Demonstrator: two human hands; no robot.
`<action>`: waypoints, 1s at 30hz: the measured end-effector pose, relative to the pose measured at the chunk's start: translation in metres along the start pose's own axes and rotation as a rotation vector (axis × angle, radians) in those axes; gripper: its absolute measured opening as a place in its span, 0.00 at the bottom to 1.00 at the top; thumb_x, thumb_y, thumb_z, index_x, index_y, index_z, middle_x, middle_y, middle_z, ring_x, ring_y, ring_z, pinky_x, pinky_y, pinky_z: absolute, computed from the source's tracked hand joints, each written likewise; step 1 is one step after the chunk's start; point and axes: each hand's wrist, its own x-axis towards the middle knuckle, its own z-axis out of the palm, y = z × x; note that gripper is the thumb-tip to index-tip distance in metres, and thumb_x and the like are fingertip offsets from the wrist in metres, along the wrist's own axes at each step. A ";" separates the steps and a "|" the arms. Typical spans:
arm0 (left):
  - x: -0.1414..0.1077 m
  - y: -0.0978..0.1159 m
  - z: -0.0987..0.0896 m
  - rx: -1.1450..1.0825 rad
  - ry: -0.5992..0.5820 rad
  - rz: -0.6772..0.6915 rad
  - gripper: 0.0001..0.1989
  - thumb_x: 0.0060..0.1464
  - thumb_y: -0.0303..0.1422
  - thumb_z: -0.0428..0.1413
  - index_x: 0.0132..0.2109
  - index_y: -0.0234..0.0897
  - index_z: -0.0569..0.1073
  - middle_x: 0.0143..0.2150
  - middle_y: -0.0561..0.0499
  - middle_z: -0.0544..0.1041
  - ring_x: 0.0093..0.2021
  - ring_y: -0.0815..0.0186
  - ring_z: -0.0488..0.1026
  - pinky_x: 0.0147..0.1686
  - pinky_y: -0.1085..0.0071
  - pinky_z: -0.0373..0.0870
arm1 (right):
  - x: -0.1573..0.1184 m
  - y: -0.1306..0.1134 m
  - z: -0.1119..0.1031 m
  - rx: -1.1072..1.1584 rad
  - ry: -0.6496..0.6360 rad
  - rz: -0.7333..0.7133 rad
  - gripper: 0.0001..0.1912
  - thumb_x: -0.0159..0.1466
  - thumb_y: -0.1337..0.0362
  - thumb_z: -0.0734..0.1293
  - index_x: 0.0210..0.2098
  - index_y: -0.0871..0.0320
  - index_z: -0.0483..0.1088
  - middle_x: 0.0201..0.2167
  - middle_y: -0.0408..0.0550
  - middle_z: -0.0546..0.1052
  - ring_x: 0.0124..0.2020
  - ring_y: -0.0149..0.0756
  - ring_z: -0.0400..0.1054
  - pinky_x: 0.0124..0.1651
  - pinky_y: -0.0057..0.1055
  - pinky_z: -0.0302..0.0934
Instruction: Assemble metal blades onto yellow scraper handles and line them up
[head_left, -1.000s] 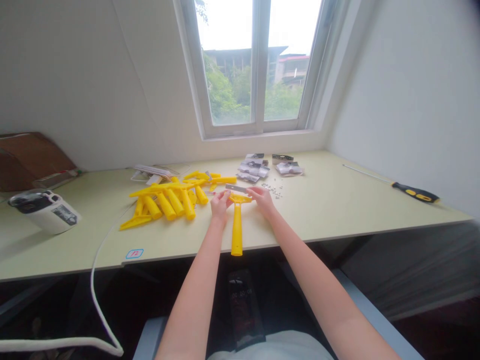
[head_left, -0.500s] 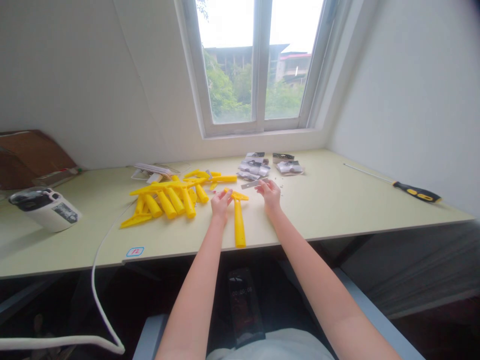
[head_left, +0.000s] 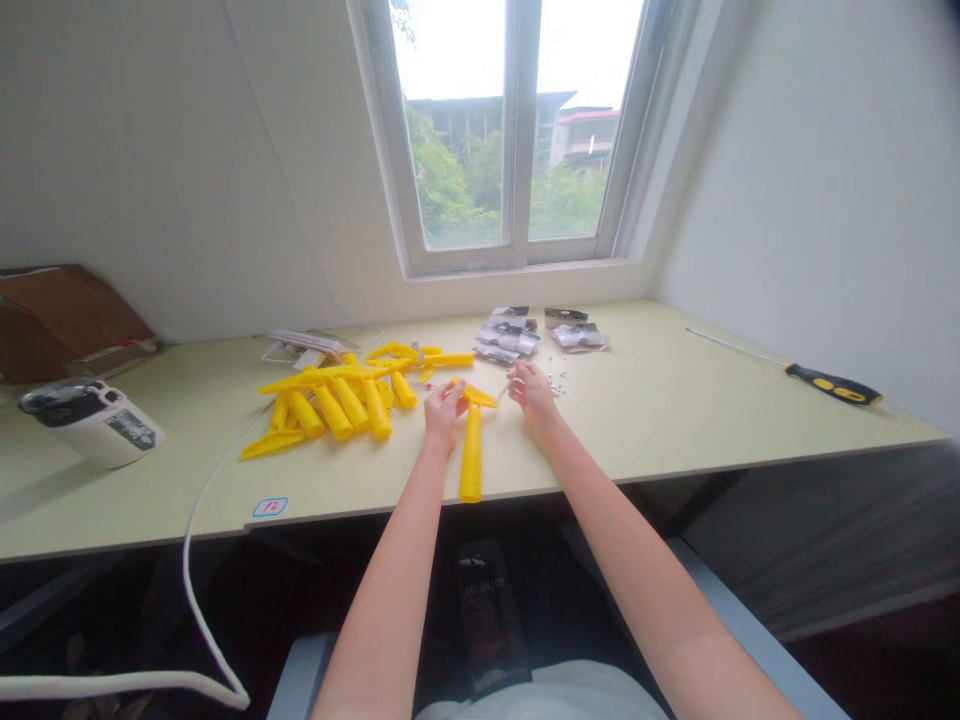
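Since the earlier frame, the metal blade (head_left: pixel 504 389) in the right hand (head_left: pixel 535 395) has swung from crosswise to slanting down toward the yellow scraper (head_left: pixel 471 450). The pale table (head_left: pixel 660 400) bears a pile of scrapers (head_left: pixel 337 400) to the left. The yellow scraper, smooth, with a tubular handle and flared head, is at the near edge; the left hand (head_left: pixel 444 408) pinches its head's left end, the right grips the blade. The phone (head_left: pixel 491 620) shows blurred digits; print on the packets (head_left: pixel 510 338) is illegible; a blue-framed label (head_left: pixel 270 507) seems to read "12"
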 end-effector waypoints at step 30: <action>-0.005 0.000 -0.001 0.138 -0.240 0.031 0.12 0.39 0.34 0.61 0.32 0.31 0.76 0.30 0.46 0.76 0.28 0.68 0.73 0.32 0.71 0.69 | -0.016 0.006 0.006 -0.613 -0.263 -0.359 0.15 0.54 0.51 0.65 0.32 0.54 0.73 0.22 0.44 0.73 0.25 0.32 0.67 0.28 0.27 0.59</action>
